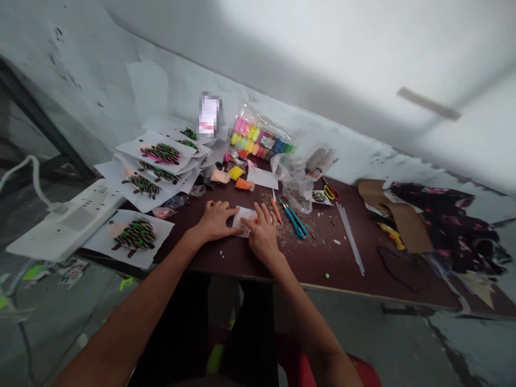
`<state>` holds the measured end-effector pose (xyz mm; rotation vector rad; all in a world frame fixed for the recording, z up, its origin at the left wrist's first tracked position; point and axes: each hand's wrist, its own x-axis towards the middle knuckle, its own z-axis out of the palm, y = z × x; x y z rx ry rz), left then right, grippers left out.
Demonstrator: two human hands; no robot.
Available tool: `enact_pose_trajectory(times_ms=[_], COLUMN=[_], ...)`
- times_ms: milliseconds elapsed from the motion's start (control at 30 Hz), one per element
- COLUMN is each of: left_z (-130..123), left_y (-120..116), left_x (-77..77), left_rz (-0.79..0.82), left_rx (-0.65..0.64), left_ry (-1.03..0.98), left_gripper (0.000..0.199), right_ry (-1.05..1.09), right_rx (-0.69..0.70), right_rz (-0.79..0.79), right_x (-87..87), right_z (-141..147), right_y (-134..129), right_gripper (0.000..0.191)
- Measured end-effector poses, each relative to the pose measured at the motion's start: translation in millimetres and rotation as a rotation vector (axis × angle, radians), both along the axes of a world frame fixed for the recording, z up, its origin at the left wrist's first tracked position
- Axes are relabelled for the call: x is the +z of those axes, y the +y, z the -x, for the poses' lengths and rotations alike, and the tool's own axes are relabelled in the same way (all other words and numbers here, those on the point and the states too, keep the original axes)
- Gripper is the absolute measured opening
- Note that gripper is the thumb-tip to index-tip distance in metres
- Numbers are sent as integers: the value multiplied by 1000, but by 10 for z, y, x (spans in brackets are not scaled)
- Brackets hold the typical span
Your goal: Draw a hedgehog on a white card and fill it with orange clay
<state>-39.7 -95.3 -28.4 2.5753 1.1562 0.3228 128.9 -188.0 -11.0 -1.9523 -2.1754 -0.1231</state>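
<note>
On the table before me lies a small white card (pixel 238 231) bearing patches of orange, apparently soft clay. My left hand (pixel 216 221) rests flat at the card's left side, thumb and fingertips on its edge, fingers stretched out. My right hand (pixel 263 232) is over the card's right part, fingers spread, with a fingertip touching the orange area; part of the card is hidden under it. Just right of that hand lie an orange pen-like tool (pixel 276 210) and teal-handled pliers (pixel 296 221), among scattered brown bits.
Sheets with hedgehog pictures (pixel 161 153) are stacked at the left, near a white power strip (pixel 68 220). Behind are a phone (pixel 209 115), a bag of coloured clay (pixel 262 137) and orange clay packet (pixel 244 184). Scissors (pixel 331 192), clear sticks (pixel 350 239) and glue gun (pixel 392 235) lie right.
</note>
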Motion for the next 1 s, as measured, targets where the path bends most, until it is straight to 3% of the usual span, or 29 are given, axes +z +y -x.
enact_pose_trajectory(times_ms=[300,600,1000], left_z=[0,16,18], left_y=[-7,-2,7], left_x=[8,21,1], left_rz=[-4,24,25], left_rx=[0,-8,-13], left_ry=[-1,6,-10], left_gripper=[67,69,69], right_ry=[-11,-65,-44], right_rx=[-20,152,143], right_rz=[-3,66,58], right_x=[-43,1,37], right_z=[-51,-85,-76], right_y=[-24,-60,11], right_gripper=[42,45,50])
